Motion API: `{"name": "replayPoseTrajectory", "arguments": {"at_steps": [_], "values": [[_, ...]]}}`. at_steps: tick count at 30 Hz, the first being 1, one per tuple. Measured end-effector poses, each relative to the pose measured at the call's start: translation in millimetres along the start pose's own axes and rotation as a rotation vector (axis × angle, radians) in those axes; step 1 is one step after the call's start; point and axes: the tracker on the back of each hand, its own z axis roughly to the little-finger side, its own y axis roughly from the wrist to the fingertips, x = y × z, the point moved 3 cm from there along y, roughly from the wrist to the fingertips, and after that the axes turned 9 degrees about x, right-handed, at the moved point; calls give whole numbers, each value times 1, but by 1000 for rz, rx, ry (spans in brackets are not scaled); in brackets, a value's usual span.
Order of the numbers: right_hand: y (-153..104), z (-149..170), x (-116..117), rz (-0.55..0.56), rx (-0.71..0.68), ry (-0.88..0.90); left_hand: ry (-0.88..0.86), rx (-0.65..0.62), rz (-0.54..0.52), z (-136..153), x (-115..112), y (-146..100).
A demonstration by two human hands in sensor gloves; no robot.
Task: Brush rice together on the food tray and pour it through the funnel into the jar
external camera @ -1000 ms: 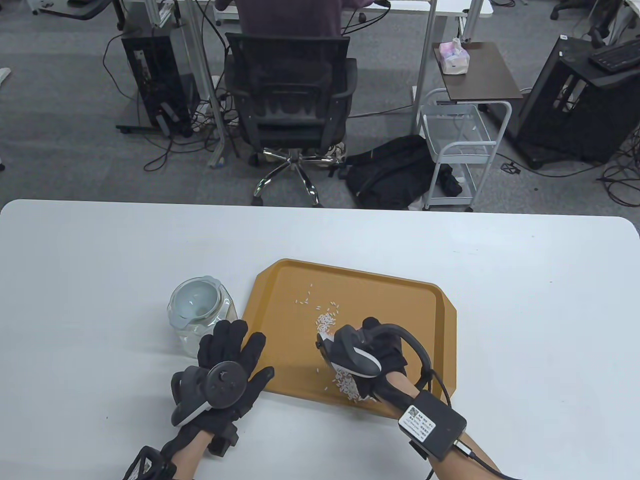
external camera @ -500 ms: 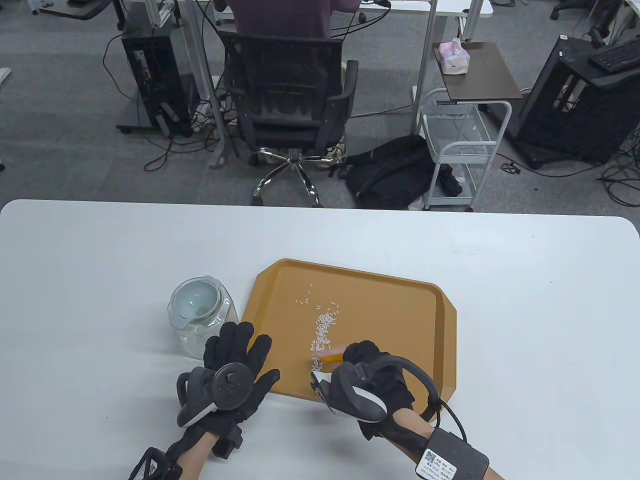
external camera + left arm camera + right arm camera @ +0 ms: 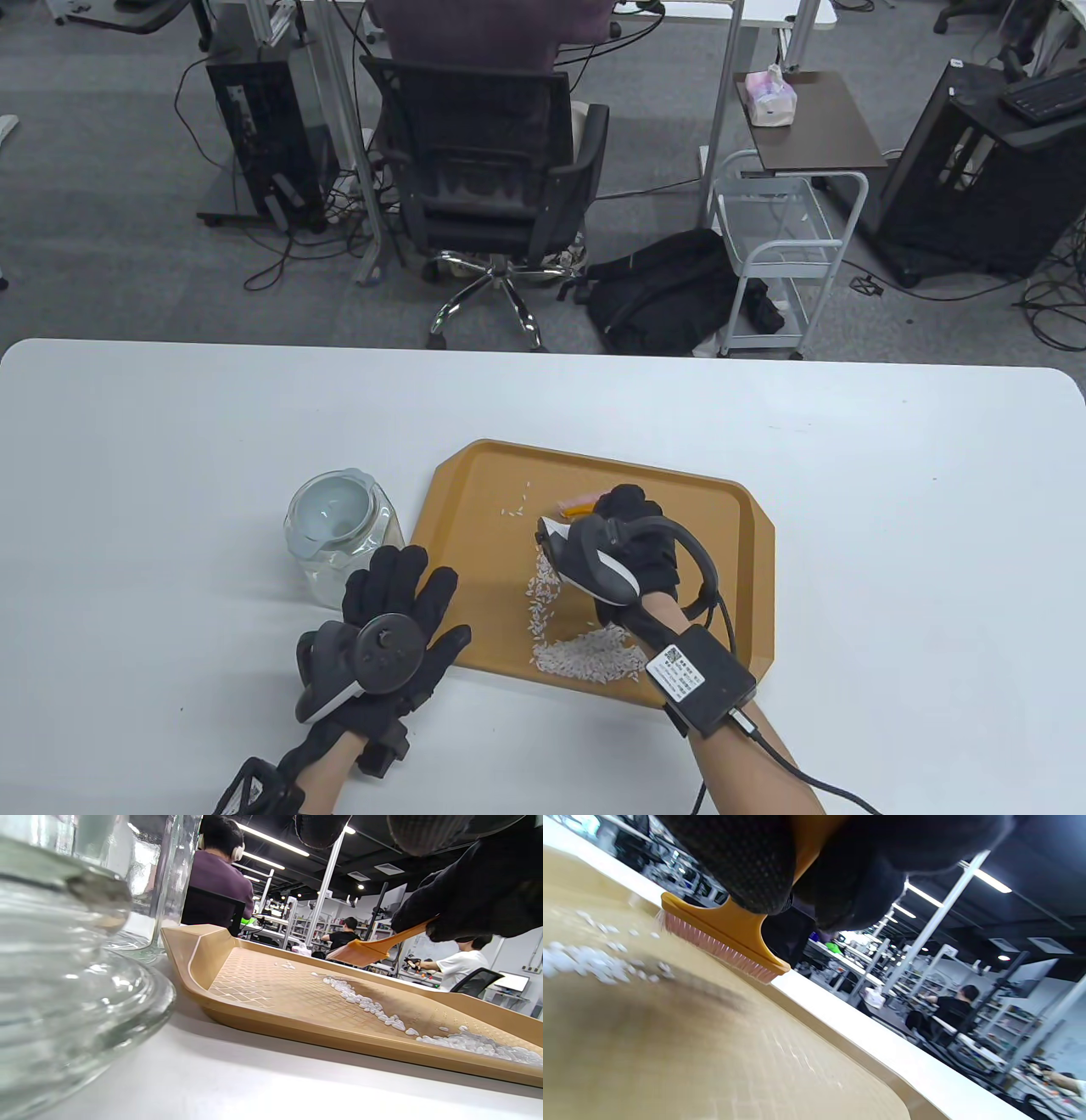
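Note:
An orange-brown food tray [image 3: 730, 543] lies on the white table. White rice [image 3: 590, 655] is heaped by its near rim, a thin trail [image 3: 543, 590] runs up from the heap, and a few grains [image 3: 515, 509] lie farther back. My right hand [image 3: 632, 535] grips an orange brush [image 3: 573, 507] with pink bristles [image 3: 712, 946], held low over the tray's middle. A glass jar [image 3: 339, 543] with a pale funnel [image 3: 331, 508] in its mouth stands left of the tray. My left hand [image 3: 399, 611] rests flat on the table at the tray's near left corner, fingers spread, empty.
The table's near edge is just behind my wrists. Beyond its far edge are an office chair [image 3: 488, 170] with a seated person, a black backpack [image 3: 670, 293] and a white cart [image 3: 785, 246]. Bare table lies right of the tray.
My right hand has swept the brush toward the near rim, piling rice there, and has since carried it back up to the tray's middle. The left hand barely shifted.

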Motion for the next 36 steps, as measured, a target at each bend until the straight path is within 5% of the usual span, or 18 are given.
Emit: {"name": "replayPoseTrajectory", "arguments": {"at_steps": [5,10,26,36], "values": [[12,-7,14,-52,27,-31,2,10,9,4,0,2],[-1,-8,6,38,-54,16,-10,12,-2,8,4,2],[-124,-12,-53,31,-488,62,-55,-21,-20,8,8,0],[-83,5,-58,191,-310,33,-119,-55,-71,10,21,-5]]}}
